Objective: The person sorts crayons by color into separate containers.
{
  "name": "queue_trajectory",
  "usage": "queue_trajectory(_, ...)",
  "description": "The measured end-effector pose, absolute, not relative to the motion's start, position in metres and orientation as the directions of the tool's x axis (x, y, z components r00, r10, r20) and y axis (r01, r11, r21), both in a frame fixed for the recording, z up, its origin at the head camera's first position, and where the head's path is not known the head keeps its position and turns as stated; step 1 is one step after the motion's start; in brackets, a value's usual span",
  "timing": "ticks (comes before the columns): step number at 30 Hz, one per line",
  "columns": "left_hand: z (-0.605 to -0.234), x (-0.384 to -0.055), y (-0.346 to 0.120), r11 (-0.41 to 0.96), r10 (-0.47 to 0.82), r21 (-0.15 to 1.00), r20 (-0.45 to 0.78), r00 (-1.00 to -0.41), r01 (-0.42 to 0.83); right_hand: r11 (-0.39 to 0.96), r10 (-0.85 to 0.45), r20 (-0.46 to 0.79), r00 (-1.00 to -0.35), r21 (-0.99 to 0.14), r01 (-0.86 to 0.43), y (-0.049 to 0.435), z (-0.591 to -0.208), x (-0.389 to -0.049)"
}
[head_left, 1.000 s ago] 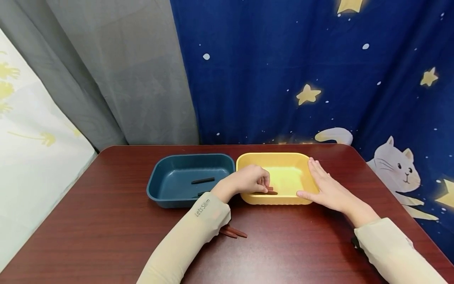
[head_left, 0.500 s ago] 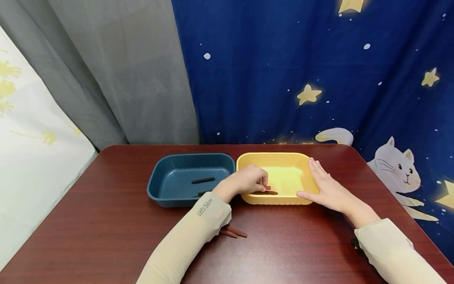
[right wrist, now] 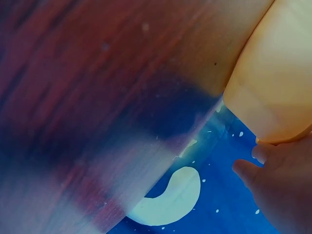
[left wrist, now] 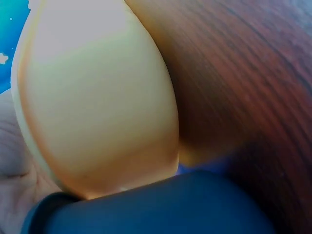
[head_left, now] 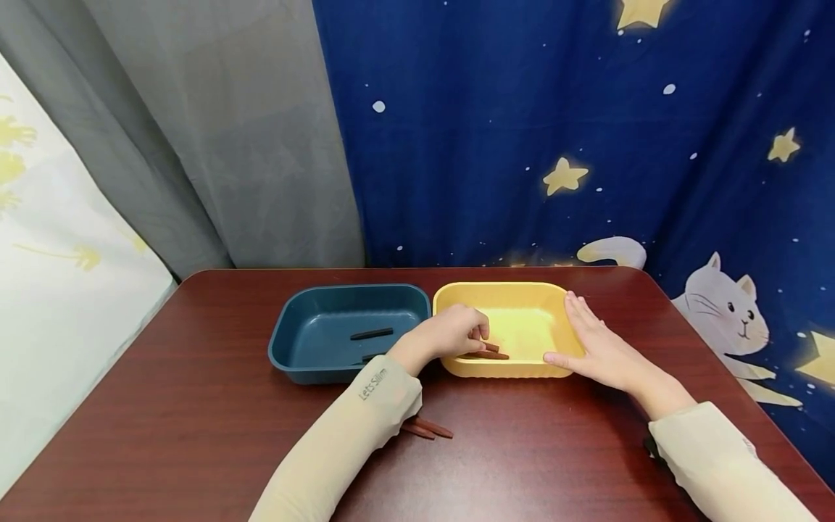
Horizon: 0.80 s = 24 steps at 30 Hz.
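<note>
My left hand reaches into the yellow bin near its front left corner, fingers bent down with the thumb close to them. A slim brown stick shows at the fingertips, seemingly pinched there; its other end is hidden by the hand. Another brown stick, tapered at one end, lies on the bin floor just in front. Flat and spread, my right hand rests on the bin's right end, thumb at the front rim. The left wrist view shows the outside of the yellow bin and part of the left palm.
A dark blue bin stands directly left of the yellow one, with black sticks inside. More brown sticks lie on the table, partly under the left sleeve. A blue star curtain hangs behind the table.
My left fingers have shifted slightly left, and the brown stick at the fingertips has turned a little to a slant. My right hand keeps its place on the yellow bin.
</note>
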<state>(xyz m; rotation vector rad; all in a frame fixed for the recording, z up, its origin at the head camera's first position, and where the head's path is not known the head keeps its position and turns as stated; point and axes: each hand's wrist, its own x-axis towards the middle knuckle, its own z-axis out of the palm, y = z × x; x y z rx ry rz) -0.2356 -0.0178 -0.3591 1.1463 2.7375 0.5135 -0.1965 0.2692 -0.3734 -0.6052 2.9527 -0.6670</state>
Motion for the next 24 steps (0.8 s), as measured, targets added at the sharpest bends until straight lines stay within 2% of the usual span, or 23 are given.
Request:
queue_trajectory(10,-0.342,-0.222,-0.026,0.629,0.725,0.35,0.057,-0.686,0.694,0.821,-0.4,0.039,-0.916,-0.43,-0.376,0.271,-0.375,-0.197)
queue_trajectory(18,-0.32,-0.201,-0.037,0.588,0.756,0.314,0.115,-0.644,0.746,0.824,-0.398,0.031,-0.917,-0.427,-0.372,0.27,-0.376,-0.199)
queue_trajectory(24,-0.317,-0.184,-0.048,0.552,0.787,0.286,0.13,-0.603,0.783,0.826,-0.396,0.028,-0.918,-0.426,-0.369,0.27,-0.376,-0.199)
